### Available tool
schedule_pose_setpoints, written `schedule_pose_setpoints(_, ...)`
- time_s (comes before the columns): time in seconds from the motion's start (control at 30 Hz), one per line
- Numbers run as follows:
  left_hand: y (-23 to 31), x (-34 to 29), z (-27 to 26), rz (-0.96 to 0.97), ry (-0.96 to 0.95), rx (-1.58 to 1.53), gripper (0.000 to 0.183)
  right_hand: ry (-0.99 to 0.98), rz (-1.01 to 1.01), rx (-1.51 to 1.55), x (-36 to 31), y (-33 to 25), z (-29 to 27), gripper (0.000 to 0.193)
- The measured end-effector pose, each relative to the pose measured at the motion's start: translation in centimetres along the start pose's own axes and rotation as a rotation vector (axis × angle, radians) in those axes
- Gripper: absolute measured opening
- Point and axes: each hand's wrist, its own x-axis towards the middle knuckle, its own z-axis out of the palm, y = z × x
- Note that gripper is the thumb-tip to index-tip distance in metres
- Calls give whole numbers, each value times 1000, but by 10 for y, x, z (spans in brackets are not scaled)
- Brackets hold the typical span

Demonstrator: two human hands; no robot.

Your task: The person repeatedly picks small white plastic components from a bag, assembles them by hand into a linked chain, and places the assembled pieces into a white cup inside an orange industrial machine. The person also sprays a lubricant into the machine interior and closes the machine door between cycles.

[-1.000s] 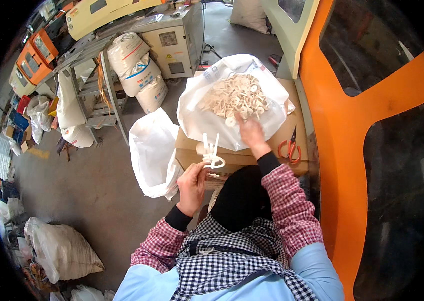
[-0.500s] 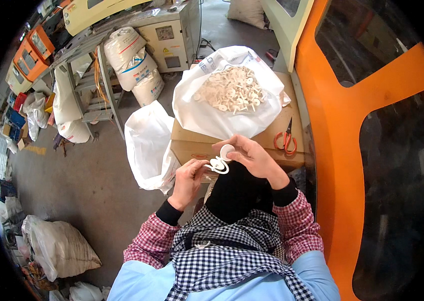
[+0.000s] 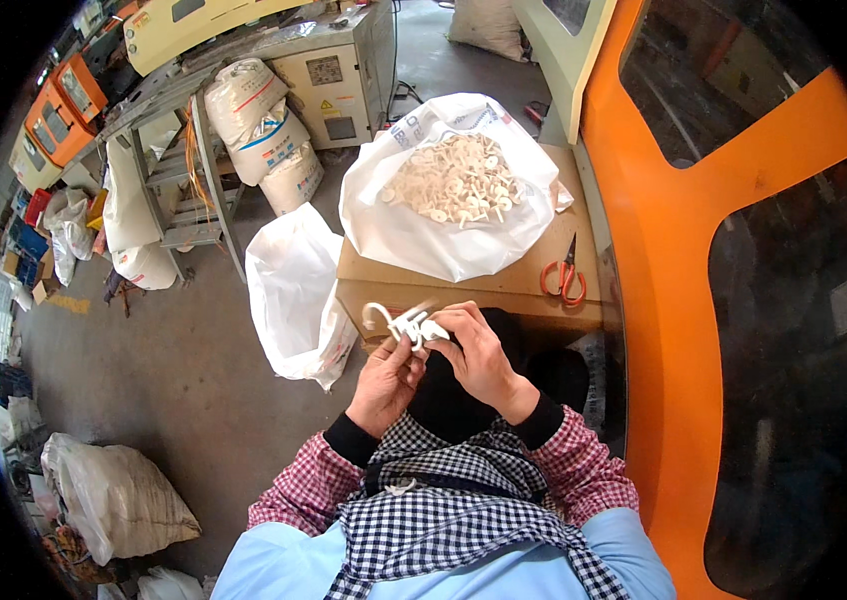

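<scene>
My left hand (image 3: pixel 390 382) pinches a white plastic part (image 3: pixel 406 326) with a curved, hook-like arm that sticks out to the left. At its right end, my right hand (image 3: pixel 484 362) is closed with thumb and fingers on a white piece (image 3: pixel 432 330) of it; motion blurs the details, and I cannot tell whether that piece is still joined. Both hands are above my lap, in front of a cardboard box (image 3: pixel 523 282). On the box stands an open white bag (image 3: pixel 443 252) holding a heap of small off-white plastic pieces (image 3: pixel 463 180), many with round disc heads.
Red-handled snips (image 3: pixel 563 284) lie on the box's right side. An open white sack (image 3: pixel 288 330) stands on the floor left of the box. An orange machine frame (image 3: pixel 658 300) rises close on my right. Full sacks (image 3: pixel 263 140) are stacked beside a metal rack (image 3: pixel 193 235).
Both hands have come down and nearer my body, the right one also leftward. The plastic part has turned, so its curved arm now points up and left. The view has shifted slightly.
</scene>
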Motion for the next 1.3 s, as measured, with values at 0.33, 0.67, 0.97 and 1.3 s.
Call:
schedule_pose_setpoints(0.33,15,-4,-4,-1,23,114,19,-157,-70,-294,-10,15,-13,24)
schedule_pose_setpoints(0.67,35,-2,-6,1506,-508,1831,28,-239,1202,732,4,79,13,37)
schedule_pose_setpoints(0.97,22,12,9,531,58,794,19,110,687,27,75,126,-27,27)
schedule_pose_setpoints(1.3,20,1,-5,149,-42,669,25,-372,130,140,10,5,-16,14)
